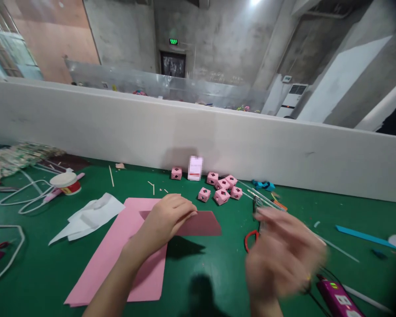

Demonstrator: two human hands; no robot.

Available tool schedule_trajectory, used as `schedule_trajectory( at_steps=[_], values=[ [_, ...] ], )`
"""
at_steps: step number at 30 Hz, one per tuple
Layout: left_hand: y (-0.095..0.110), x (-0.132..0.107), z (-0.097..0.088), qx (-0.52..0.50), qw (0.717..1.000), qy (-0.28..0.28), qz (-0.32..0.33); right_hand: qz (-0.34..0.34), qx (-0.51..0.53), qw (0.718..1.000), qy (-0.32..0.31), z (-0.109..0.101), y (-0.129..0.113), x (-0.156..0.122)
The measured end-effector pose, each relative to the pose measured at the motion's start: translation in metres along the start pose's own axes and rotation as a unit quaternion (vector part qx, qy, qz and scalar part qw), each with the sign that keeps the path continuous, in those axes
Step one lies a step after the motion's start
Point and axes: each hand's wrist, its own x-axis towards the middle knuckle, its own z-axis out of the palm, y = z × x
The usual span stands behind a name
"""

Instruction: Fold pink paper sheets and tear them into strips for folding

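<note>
My left hand (166, 218) is closed on a pink paper strip (201, 223) and holds it just above the green table (218, 273). Below it lies a large pink paper sheet (125, 259). My right hand (282, 255) is smeared by motion at the right, fingers roughly spread, close to red-handled scissors (251, 237). Whether it holds anything is unclear. Several small pink paper cubes (221, 191) lie behind, near the white wall.
Crumpled white paper (89, 215) and a red-and-white cup (67, 182) sit at the left with white cords (29, 193). A pink device (338, 299) lies at the lower right. Thin sticks (264, 198), a blue paper strip (363, 235) and a white partition (284, 149) lie beyond.
</note>
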Motion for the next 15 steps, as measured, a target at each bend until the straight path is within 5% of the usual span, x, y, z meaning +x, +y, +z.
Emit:
schedule_trajectory(
  at_steps=[3,6,15],
  values=[
    [0.0,0.002,0.005,0.012,1.0,-0.014,0.013,-0.03,-0.025,0.993,-0.113,0.043,0.02,0.041],
    [-0.003,0.002,0.008,0.0,0.999,-0.037,-0.007,-0.027,-0.027,0.984,-0.172,0.062,0.034,0.052],
    [-0.023,-0.004,-0.004,-0.018,0.995,-0.052,-0.087,0.013,-0.046,0.995,-0.086,0.03,0.061,0.059]
  ],
)
